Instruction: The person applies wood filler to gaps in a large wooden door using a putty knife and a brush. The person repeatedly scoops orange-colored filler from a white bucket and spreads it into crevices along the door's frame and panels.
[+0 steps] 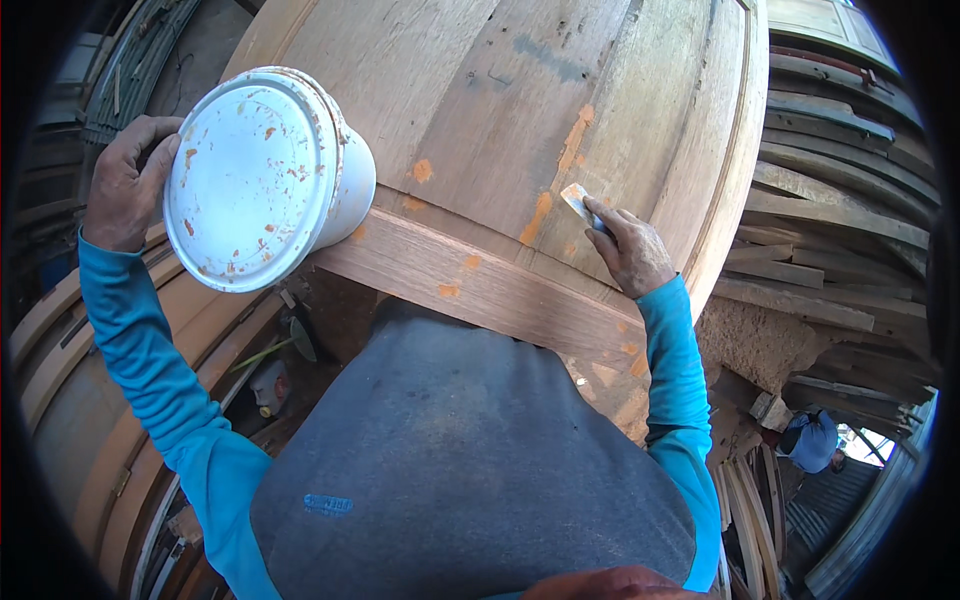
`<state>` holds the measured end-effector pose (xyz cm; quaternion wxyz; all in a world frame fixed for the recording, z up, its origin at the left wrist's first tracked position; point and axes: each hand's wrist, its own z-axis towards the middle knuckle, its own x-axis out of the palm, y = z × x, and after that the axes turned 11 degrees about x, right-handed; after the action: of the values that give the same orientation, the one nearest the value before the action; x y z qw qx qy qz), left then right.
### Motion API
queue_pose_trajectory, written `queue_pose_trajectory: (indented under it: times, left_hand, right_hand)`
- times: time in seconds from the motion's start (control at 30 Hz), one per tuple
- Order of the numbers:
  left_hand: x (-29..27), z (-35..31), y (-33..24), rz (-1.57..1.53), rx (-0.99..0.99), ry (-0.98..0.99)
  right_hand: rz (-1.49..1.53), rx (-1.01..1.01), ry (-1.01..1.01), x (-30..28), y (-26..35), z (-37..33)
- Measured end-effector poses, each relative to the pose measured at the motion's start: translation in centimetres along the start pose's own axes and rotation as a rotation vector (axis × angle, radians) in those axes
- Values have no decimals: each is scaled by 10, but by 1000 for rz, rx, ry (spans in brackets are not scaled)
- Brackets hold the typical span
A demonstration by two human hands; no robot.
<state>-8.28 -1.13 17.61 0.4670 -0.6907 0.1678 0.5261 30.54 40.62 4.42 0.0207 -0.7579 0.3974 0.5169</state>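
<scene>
My left hand (128, 185) grips the rim of a white lidded bucket (352, 185). Its round white lid (250, 170), flecked with dried orange filler, faces me, and the bucket tilts at the near left edge of a wooden door (490, 130). In my right hand (635, 252) is a small flat putty knife (574, 199) with orange smears, held over the door's middle panel. An orange filler streak (570, 145) runs along a seam beside the blade. More orange dabs (471, 262) dot the near rail. Whether the blade touches the wood I cannot tell.
Stacked rough boards (830, 210) line the right side. Long wooden frames (110, 440) stand at the lower left, near a green-handled tool (265, 355). Another person (810, 440) is far off at the lower right. Sawdust (755, 340) lies beside the door.
</scene>
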Motion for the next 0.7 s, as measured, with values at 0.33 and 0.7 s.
queue_pose_trajectory:
  times: [0.33, 0.7]
  left_hand:
    - [-24, -17, 1, -314, 188, -281]
    - [-9, -112, 125, -618, -36, -852]
  right_hand:
    - [117, 0, -145, 11, 82, -4]
    - [-26, -528, -336, -63, 303, 10]
